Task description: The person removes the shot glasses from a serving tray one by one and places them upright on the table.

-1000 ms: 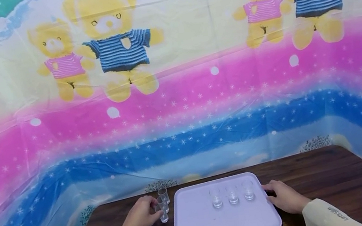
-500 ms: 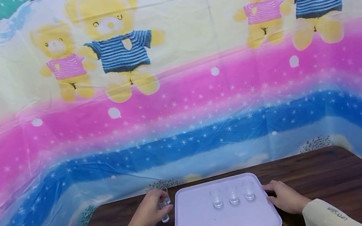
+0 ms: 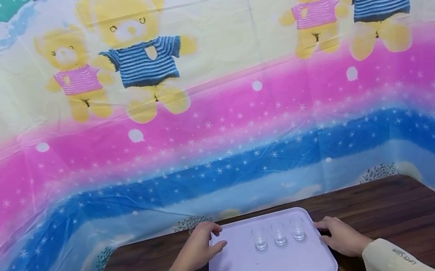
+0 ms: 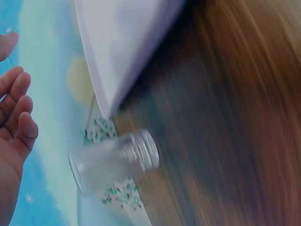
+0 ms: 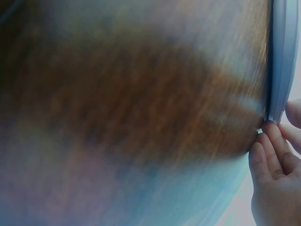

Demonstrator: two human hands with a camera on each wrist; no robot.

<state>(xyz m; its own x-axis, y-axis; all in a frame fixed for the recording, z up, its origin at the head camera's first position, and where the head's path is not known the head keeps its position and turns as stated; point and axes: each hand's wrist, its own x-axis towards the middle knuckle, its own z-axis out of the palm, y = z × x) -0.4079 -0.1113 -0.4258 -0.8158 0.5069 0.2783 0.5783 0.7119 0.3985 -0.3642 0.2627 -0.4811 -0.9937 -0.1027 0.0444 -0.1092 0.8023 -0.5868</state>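
My left hand (image 3: 201, 247) hangs over the left rim of a pale lilac tray (image 3: 240, 270). Its fingers are loosely bent, the thumb stands apart, and nothing shows between them. Behind that hand, a small clear glass (image 4: 113, 160) stands on the table just off the tray's left side; the hand hides most of it in the head view. My right hand (image 3: 340, 235) pinches the tray's right rim, thumb at the inner side and fingers (image 5: 270, 155) outside. Three small clear glasses (image 3: 279, 235) stand in a row on the tray, toward its right half.
The tray lies on a dark wood-grain table (image 3: 390, 212). Close behind the table hangs a printed cloth (image 3: 220, 154) with teddy bears and snowflakes, which also runs along both sides.
My left hand has moved right, from the small glasses left of the tray to over the tray's left rim, covering where they stood. The right hand, tray and three glasses on it stay put.
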